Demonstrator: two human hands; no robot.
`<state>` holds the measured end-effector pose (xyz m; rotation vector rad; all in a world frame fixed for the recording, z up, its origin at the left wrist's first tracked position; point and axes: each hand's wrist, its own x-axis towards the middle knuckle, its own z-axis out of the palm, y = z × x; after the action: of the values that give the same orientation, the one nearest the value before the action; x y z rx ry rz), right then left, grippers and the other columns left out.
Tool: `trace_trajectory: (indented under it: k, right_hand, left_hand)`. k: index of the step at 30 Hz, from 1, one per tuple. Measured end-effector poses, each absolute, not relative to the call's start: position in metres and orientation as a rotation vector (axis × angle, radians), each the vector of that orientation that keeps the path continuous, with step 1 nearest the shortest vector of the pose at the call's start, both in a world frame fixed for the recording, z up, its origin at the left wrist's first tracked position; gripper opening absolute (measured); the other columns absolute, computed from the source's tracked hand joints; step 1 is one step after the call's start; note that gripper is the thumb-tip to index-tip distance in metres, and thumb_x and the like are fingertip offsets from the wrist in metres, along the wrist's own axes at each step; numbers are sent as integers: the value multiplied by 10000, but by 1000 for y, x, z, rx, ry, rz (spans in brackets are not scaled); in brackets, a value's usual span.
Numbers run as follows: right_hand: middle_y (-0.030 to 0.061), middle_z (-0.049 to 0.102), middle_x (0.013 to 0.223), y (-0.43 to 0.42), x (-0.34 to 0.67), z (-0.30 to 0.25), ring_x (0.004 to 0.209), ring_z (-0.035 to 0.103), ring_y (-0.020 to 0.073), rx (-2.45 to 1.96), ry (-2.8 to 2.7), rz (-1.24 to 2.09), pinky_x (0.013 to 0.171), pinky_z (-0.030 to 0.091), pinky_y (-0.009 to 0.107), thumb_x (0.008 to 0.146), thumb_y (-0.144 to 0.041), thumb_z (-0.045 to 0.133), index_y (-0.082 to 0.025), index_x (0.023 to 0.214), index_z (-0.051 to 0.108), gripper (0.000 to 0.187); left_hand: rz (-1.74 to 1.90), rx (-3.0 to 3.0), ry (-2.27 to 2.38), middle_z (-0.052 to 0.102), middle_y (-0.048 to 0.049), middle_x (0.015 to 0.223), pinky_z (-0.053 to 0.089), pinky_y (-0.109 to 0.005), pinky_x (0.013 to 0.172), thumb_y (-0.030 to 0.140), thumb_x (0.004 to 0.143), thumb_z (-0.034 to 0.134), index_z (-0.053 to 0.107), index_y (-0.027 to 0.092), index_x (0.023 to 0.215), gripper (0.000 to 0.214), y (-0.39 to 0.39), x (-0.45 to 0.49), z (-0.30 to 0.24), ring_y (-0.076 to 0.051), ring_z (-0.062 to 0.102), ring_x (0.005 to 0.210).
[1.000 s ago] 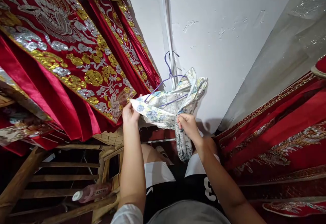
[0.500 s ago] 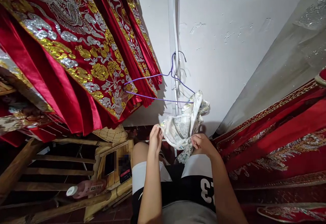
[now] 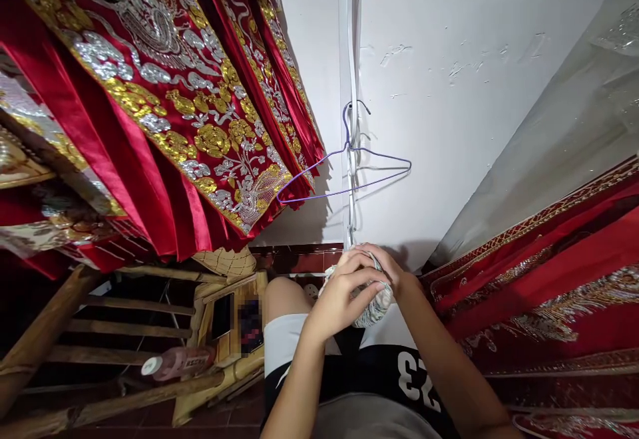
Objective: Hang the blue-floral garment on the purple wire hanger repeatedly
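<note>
A white patterned cloth, gathered into a small bundle, lies between both hands above my lap. My left hand wraps over its near left side, fingers bent around it. My right hand closes on its far right side, with the fingers of both hands overlapping at the top. Much of the cloth is hidden under the hands. Beyond them, a thin purple clothes hanger hangs bare by its hook from a white strap on the wall; neither hand touches it.
Red robes with gold and silver embroidery hang at the left. More red embroidered fabric stands at the right, by a greyish plastic sheet. A bamboo bench at lower left holds a pink bottle and a dark phone.
The cloth has come off the hanger and gone from hanging spread out to a bundle gathered in both hands. My hands have moved together. The hanger has swung level.
</note>
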<state>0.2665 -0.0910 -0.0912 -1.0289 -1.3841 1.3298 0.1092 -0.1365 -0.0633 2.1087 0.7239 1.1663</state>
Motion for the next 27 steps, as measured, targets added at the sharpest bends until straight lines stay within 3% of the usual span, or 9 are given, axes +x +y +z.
trace_trajectory:
  k: [3,6,8,10,13,16,18,21,27]
  right_hand:
    - [20,563,641,-82,263,-76,630,548,189,-1054,-1261,1697,576,477,309,767,-459,634,-241,690,512,261]
    - [-1,585,636,-78,271,-55,603,567,178,-1012,-1355,1918,574,478,297,649,-377,719,-220,715,560,233]
    - [7,629,681,-78,284,-36,634,601,184,-925,-1573,1999,602,487,293,593,-318,773,-193,744,618,250]
    - [10,650,717,-75,299,-16,641,589,169,-860,-1853,1882,595,460,269,634,-292,771,-174,781,662,218]
    - [5,659,770,-57,317,1,615,531,137,-983,-1953,1253,558,393,236,733,-223,667,-183,875,687,149]
    - [19,685,914,-21,320,-7,605,492,133,-1134,-1691,713,571,380,246,746,-176,596,-211,1162,666,424]
    - [30,683,935,6,315,-23,615,491,147,-1207,-1624,631,610,398,264,760,-196,584,-207,1333,594,574]
    - [10,670,846,29,304,-48,641,510,172,-1268,-1659,748,656,408,277,787,-247,574,-198,1388,549,604]
    - [-13,626,745,6,314,-71,668,497,176,-1213,-1752,631,624,340,258,773,-220,478,-218,1005,653,291]
  left_hand:
    - [1239,2109,830,635,-106,1272,382,-434,1147,393,993,619,668,283,1259,292,-120,92,-53,-281,523,1294]
    - [1061,2037,771,629,-119,1355,435,-414,1105,541,1042,439,535,266,1447,499,-96,81,-57,-281,576,1258]
    - [890,2023,674,711,-122,1207,498,-397,1009,611,1050,290,637,219,1334,596,-82,76,-70,-284,647,1103]
    - [740,2064,667,755,-104,1003,530,-361,873,637,1037,300,736,188,1094,629,-75,69,-84,-273,669,920]
    - [494,2190,865,717,-42,786,448,-277,665,595,996,477,712,187,861,490,-71,50,-93,-212,607,697]
    - [379,2289,1167,609,-15,627,306,-271,577,551,989,497,635,192,742,458,-72,27,-82,-166,491,562]
    - [397,2312,1309,543,-8,575,257,-287,568,542,1000,462,570,201,681,479,-72,14,-69,-160,441,530]
    - [419,2346,1395,515,-8,565,261,-295,581,537,1008,432,503,215,644,491,-73,3,-53,-172,443,533]
    - [366,2499,1628,651,-78,669,437,-385,876,397,940,520,627,229,668,337,-64,-24,-58,-282,615,797]
